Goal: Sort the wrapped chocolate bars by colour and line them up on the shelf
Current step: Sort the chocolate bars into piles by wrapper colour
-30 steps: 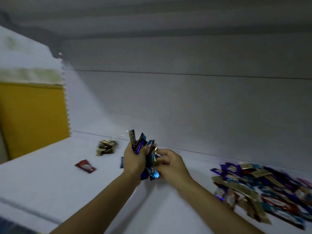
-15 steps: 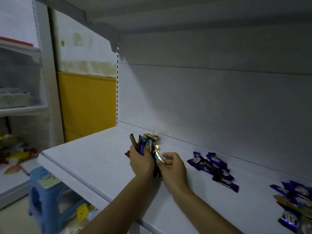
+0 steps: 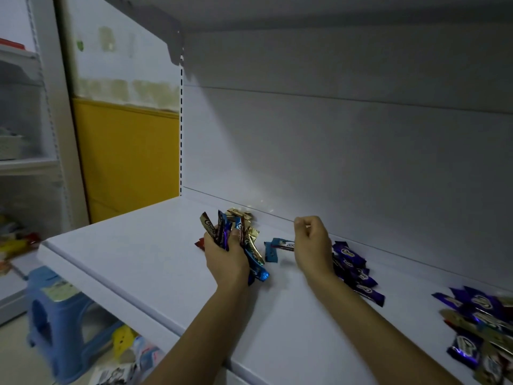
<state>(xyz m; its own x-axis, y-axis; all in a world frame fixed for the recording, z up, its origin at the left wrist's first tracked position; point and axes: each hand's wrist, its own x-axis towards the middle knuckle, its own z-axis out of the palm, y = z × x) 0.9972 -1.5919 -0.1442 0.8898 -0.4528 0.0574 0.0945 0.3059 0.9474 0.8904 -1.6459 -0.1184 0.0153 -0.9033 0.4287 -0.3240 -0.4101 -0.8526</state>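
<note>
Standing on the floor at the near left is a blue plastic stool [image 3: 55,315], with a yellow wall panel [image 3: 125,162] further back beside the shelving upright. Right of them spreads the white metal shelf [image 3: 133,262], its front edge running from the left toward the near right. A small red wrapped bar [image 3: 198,243] lies flat on it, partly hidden behind the left hand [image 3: 226,262]. That hand stands upright near the middle of the shelf, its fingers curled tight round a mixed bundle of wrapped chocolate bars [image 3: 222,229]. The bars are brown, blue and gold, and their ends fan out above the fist and poke out below it. Just beyond the bundle, close to the back panel, sits a little heap of gold wrapped bars [image 3: 241,213]. Right of the left hand, light blue wrapped bars [image 3: 271,251] lie on the shelf, one reaching the right hand [image 3: 312,245]. The two hands are apart, with the blue bars between them. The right hand hovers with its fingers curled in toward the thumb; whether it pinches anything cannot be told. Behind and right of its wrist a row of purple wrapped bars [image 3: 352,270] lies overlapping, running toward the near right. Well apart at the right edge lies an unsorted heap of purple, gold and brown wrapped bars [image 3: 477,320].
</note>
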